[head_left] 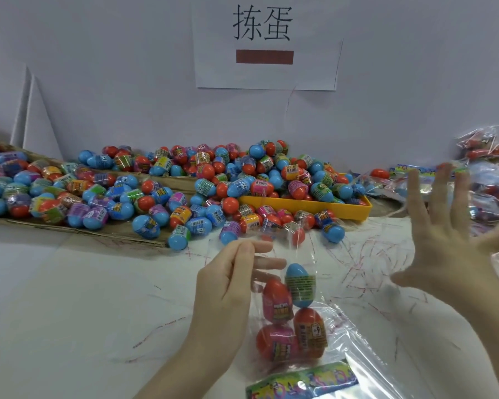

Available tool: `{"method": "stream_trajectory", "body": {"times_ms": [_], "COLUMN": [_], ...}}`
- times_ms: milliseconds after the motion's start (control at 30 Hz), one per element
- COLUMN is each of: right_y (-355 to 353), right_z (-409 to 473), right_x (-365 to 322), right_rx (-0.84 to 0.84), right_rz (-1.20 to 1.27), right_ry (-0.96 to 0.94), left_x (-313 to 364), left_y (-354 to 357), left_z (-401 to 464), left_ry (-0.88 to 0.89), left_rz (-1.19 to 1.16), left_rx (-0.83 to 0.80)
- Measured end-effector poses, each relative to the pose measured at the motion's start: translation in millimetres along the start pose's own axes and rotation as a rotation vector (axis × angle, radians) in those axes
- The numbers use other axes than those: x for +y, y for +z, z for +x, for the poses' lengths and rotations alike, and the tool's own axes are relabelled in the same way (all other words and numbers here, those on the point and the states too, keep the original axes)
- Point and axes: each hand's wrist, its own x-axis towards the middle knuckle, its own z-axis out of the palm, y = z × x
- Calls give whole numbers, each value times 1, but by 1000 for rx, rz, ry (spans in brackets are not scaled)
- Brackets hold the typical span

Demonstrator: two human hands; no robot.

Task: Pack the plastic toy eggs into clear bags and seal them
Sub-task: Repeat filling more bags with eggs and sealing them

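Observation:
A clear bag [323,286] stands upright in front of me, holding several plastic toy eggs [288,318], red ones and one blue, above a colourful printed card [303,383] at its bottom. My left hand [228,295] holds the bag's left side near the top, fingers reaching into the film. My right hand [450,237] hovers to the right of the bag with fingers spread, holding nothing. A big heap of loose eggs [202,182] lies behind.
Loose eggs spill over a flat cardboard sheet [121,234] on the left and a yellow tray [355,210] in the middle. Filled bags [490,174] pile up at the right. A paper sign [265,41] hangs on the white wall. Thin red strips litter the table.

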Motion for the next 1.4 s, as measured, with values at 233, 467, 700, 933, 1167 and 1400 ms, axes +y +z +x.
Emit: {"method": "stream_trajectory", "body": {"times_ms": [233, 467, 700, 933, 1167, 1400], "right_y": [-1, 4, 8, 16, 18, 17], "right_z": [-10, -11, -25, -24, -22, -23], "right_x": [5, -25, -52, -52, -50, -51], "right_rx": [210, -96, -650, -593, -554, -589], "right_rz": [291, 272, 1106, 1303, 1360, 1406], "right_ry": [-8, -151, -220, -151, -89, -83], "left_x": [1, 1, -1, -2, -7, -6], "left_y": [-3, -5, -6, -13, -25, -26], "left_z": [4, 5, 8, 14, 19, 18], "left_ry": [-102, -123, -179, -287, -493, -450], "left_rz": [-113, -144, -164, -204, -258, -212], "left_rx": [-26, -53, -59, -127, -215, -226]}}
